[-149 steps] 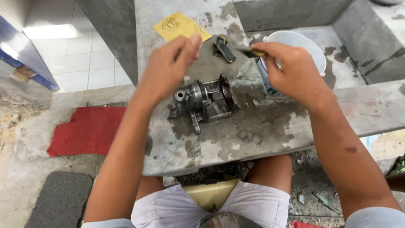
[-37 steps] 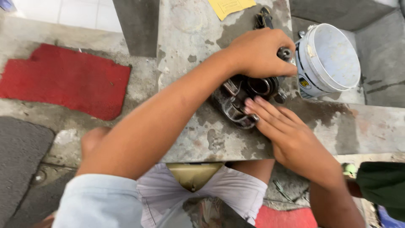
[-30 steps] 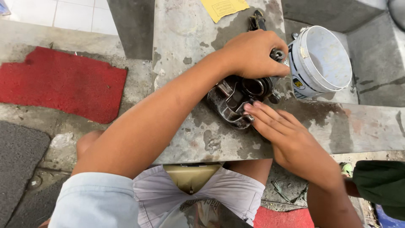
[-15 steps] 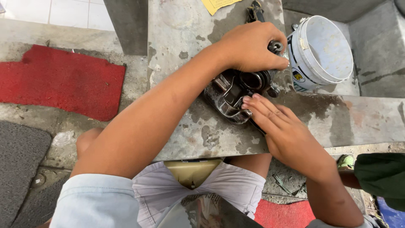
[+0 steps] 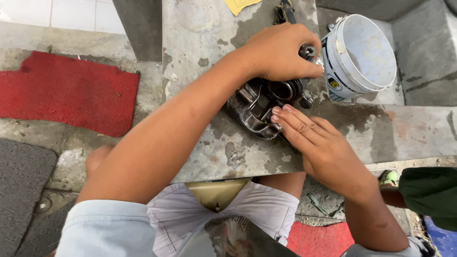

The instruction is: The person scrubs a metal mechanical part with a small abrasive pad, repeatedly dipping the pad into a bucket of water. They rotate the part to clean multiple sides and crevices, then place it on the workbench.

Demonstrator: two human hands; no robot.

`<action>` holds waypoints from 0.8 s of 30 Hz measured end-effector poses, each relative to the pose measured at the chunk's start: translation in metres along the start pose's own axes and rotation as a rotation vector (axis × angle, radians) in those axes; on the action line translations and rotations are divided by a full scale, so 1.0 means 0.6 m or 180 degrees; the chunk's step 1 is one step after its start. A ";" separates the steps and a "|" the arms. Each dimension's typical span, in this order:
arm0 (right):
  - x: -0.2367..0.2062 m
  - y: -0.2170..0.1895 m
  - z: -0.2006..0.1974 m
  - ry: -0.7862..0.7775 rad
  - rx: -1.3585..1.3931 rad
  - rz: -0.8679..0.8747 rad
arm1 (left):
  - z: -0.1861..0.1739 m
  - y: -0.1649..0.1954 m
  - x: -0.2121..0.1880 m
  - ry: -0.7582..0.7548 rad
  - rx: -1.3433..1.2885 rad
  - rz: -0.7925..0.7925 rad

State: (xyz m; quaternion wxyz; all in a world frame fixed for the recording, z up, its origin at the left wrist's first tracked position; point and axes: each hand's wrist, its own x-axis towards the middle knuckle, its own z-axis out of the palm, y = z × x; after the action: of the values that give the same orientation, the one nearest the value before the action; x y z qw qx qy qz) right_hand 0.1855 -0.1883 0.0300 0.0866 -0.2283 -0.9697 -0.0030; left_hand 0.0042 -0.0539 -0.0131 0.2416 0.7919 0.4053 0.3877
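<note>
A greasy metal engine part [image 5: 262, 102] lies on the stained concrete slab [image 5: 200, 43] in front of me. My left hand [image 5: 281, 52] reaches across and grips the part's far upper end, fingers curled around a dark round knob. My right hand [image 5: 316, 143] lies flat, fingers together, with the fingertips pressing on the part's near edge. A white plastic bucket [image 5: 366, 52] stands just right of my left hand.
A yellow paper [image 5: 240, 4] and a small dark tool [image 5: 284, 12] lie at the slab's far end. A red mat [image 5: 66, 90] covers the floor at left, a grey mat [image 5: 24, 190] below it. Another person's dark green sleeve [image 5: 431, 195] is at right.
Over the last second the hands have kept their hold on the part; the view has shifted slightly. Five seconds ago the part lay untouched and my right hand was at the bucket.
</note>
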 end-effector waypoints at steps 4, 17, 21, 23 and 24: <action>0.006 0.000 0.004 0.0079 0.0072 -0.0054 | -0.004 0.001 -0.001 -0.0192 -0.0007 -0.0241; -0.018 0.006 0.004 -0.0086 0.0413 0.0182 | -0.019 -0.009 -0.009 -0.0104 -0.0197 0.0085; -0.005 0.001 0.012 0.0125 0.0349 0.0098 | -0.006 0.019 -0.033 0.0388 0.0147 0.0435; -0.008 0.002 0.016 0.0226 0.0502 0.0116 | 0.014 0.037 -0.043 0.0481 0.0471 0.0250; -0.014 0.004 0.014 0.0237 0.0482 0.0154 | 0.020 0.041 -0.046 0.0535 0.0641 0.0151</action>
State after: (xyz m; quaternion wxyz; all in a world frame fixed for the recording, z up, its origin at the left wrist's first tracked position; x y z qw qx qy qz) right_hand 0.1923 -0.1894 0.0201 0.1397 -0.2442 -0.9575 0.0639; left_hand 0.0149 -0.0912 -0.0146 0.1168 0.7862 0.4422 0.4156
